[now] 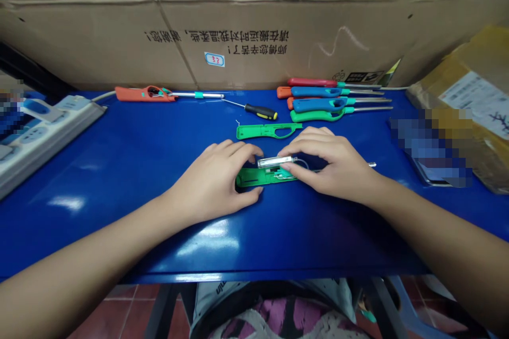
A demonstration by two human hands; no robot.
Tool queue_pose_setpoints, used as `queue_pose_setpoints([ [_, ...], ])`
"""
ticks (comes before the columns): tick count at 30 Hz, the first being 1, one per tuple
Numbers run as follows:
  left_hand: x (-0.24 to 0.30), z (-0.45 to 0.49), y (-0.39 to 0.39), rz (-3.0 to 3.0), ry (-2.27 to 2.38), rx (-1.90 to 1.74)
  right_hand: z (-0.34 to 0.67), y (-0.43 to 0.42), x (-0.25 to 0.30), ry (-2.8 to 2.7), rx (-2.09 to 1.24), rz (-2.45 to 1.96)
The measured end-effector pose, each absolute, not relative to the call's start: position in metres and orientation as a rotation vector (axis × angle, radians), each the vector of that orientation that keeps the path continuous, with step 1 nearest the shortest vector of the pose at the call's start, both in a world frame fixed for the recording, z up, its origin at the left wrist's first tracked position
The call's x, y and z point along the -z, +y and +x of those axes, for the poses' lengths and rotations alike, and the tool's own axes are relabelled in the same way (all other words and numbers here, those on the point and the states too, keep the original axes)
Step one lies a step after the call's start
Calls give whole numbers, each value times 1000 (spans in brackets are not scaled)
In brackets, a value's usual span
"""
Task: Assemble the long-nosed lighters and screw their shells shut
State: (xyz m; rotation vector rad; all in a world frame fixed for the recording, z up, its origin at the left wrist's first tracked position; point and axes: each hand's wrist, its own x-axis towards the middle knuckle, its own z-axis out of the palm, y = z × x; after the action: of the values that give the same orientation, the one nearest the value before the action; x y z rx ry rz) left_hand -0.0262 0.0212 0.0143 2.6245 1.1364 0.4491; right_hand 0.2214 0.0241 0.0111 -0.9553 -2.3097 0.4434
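Observation:
Between my hands, an opened green lighter shell half (254, 177) lies on the blue table, its inside facing up. My right hand (328, 161) pinches a clear, silvery fuel tank (274, 162) by its right end, just above the shell. A thin pale tube loops from the tank's right end under my fingers. My left hand (226, 177) curves around the shell's left end, thumb and fingers apart, with nothing held between them. Behind them lies the other green shell half (264, 131). A metal rod end (371, 164) shows beyond my right hand.
A black and yellow screwdriver (260, 112) and an orange lighter (146, 95) lie farther back. Several long lighters (318, 104) are grouped at back right. A power strip (43, 132) sits left; a phone (427, 153) and wrapped parcel (473, 95) sit right. A cardboard box (238, 16) walls the back.

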Motion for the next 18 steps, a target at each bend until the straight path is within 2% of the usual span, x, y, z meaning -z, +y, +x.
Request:
queue_pose_setpoints([
  [4,-16,-29,22,2615,1069,-371,222,25,-12,-2313,-460,-950],
  [12,1,-21,18,2437,949,-634,222,26,-9,-2363,-598,-890],
  [18,7,-20,19,2421,947,-680,222,28,-4,-2401,-625,-891],
])
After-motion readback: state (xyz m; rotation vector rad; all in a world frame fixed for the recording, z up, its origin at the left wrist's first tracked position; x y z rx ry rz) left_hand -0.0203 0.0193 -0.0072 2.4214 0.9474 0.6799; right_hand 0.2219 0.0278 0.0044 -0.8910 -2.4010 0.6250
